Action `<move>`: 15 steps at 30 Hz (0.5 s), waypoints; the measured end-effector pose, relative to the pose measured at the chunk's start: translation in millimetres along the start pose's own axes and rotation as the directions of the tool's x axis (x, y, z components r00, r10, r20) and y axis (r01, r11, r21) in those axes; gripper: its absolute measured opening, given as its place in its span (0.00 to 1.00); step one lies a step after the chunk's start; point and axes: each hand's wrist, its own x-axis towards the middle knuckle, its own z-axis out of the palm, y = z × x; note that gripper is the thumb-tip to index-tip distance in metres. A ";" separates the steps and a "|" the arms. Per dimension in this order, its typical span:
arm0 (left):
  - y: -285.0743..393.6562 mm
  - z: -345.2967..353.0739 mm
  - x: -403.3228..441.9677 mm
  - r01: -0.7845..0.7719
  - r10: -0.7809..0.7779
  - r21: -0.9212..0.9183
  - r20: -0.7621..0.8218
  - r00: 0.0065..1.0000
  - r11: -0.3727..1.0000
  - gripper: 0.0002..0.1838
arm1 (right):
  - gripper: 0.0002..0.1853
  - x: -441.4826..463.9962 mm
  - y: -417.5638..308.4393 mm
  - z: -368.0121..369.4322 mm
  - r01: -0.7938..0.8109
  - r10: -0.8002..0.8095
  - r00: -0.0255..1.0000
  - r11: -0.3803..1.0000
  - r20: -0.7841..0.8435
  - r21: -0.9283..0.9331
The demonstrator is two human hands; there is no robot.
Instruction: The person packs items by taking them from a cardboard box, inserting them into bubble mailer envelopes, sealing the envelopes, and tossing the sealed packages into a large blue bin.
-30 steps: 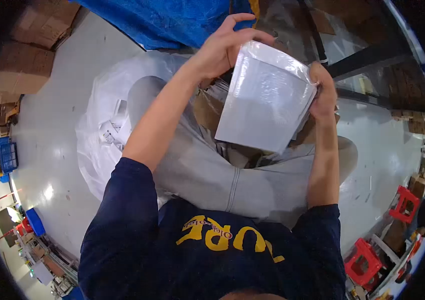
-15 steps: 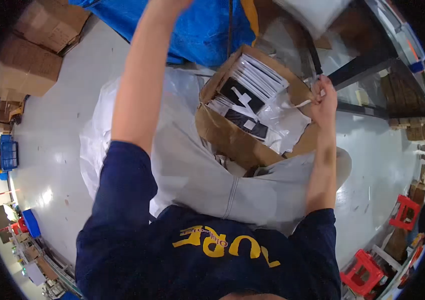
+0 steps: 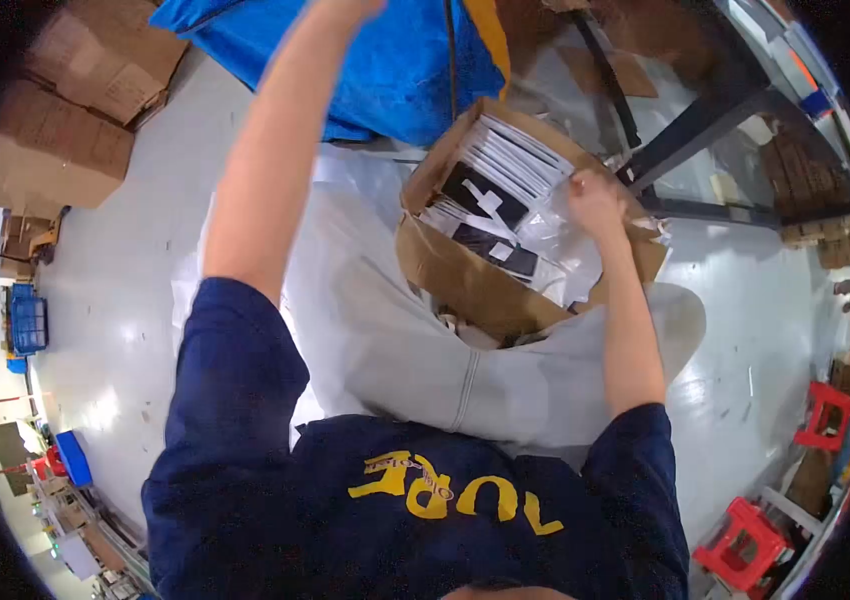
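Note:
An opened cardboard box sits against my legs, tilted. It holds a row of thin white packets, black flat pieces with white labels and clear plastic wrapping. My right hand is over the box's right side, by the plastic, its fingers curled. What they hold, if anything, is hidden. My left hand reaches up to the top edge of the view, above a blue bag; its fingers are cut off from sight.
A dark metal frame stands right of the box. Large cartons are stacked at the far left. Red plastic stools stand at lower right. Translucent plastic sheeting lies beside my legs.
My right hand has moved left, from the box's right edge to over its contents; the white strip at its fingers no longer shows. A white item at the top right has left view.

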 end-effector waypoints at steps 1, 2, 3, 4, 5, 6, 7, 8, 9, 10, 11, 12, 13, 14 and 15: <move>-36.2 -10.4 -15.0 0.035 -0.008 -0.105 0.244 0.970 0.994 0.12 | 0.19 -5.4 7.7 9.0 -0.021 0.000 0.998 0.926 -0.056 -0.376; -80.2 -26.5 -16.9 0.092 0.014 -0.201 0.472 0.882 0.975 0.09 | 0.21 -11.1 16.2 18.6 -0.057 -0.021 0.994 0.715 -0.104 -0.697; -95.7 -2.2 -41.0 0.094 0.016 -0.208 0.474 0.880 0.974 0.09 | 0.24 -15.4 25.6 29.0 -0.103 -0.061 0.988 0.396 -0.139 -0.912; -105.7 40.3 -84.4 0.148 -0.183 0.174 0.205 0.961 0.974 0.11 | 0.30 -18.4 37.2 41.5 -0.117 0.095 0.992 0.479 -0.082 -0.870; -115.2 60.5 -112.1 0.290 -0.259 0.497 -0.132 0.957 0.818 0.15 | 0.36 -22.5 53.1 57.9 -0.146 0.244 0.970 0.554 -0.008 -0.820; -130.6 47.4 -124.4 0.310 -0.338 0.559 -0.056 0.939 0.769 0.22 | 0.45 -5.1 93.8 77.8 -0.120 0.493 0.808 0.673 0.322 -0.730; -149.1 37.7 -141.3 0.395 -0.379 0.502 -0.138 0.915 0.770 0.22 | 0.49 -27.5 145.5 114.8 -0.106 0.364 0.842 0.836 0.399 -0.539; -154.8 39.6 -155.0 0.475 -0.422 0.436 -0.219 0.880 0.764 0.22 | 0.53 -48.9 185.3 144.8 -0.079 0.219 0.870 0.946 0.442 -0.314; -161.5 38.4 -158.6 0.483 -0.428 0.426 -0.224 0.875 0.765 0.22 | 0.54 -50.6 162.8 133.7 -0.060 0.299 0.758 0.917 0.579 -0.395; -163.6 36.4 -160.2 0.462 -0.400 0.399 -0.233 0.886 0.792 0.22 | 0.55 -50.7 124.7 123.5 -0.021 0.379 0.617 0.884 0.690 -0.467; -164.6 34.5 -158.5 0.436 -0.366 0.373 -0.244 0.898 0.819 0.23 | 0.55 -56.1 113.6 131.0 -0.014 0.382 0.608 0.881 0.696 -0.472; -165.5 32.2 -154.6 0.405 -0.330 0.350 -0.255 0.909 0.845 0.24 | 0.60 -60.1 104.0 136.3 -0.036 0.445 0.671 0.819 0.593 -0.573; -166.8 29.4 -152.7 0.378 -0.299 0.327 -0.267 0.916 0.866 0.24 | 0.65 -65.6 100.5 141.3 -0.069 0.493 0.724 0.748 0.482 -0.660; -168.7 27.1 -152.9 0.370 -0.283 0.350 -0.275 0.919 0.861 0.24 | 0.54 -73.4 117.4 153.2 0.057 0.323 0.833 0.758 0.449 -0.650; -171.4 24.0 -154.5 0.365 -0.271 0.372 -0.283 0.920 0.853 0.24 | 0.43 -80.3 134.5 167.0 0.183 0.135 0.901 0.743 0.412 -0.643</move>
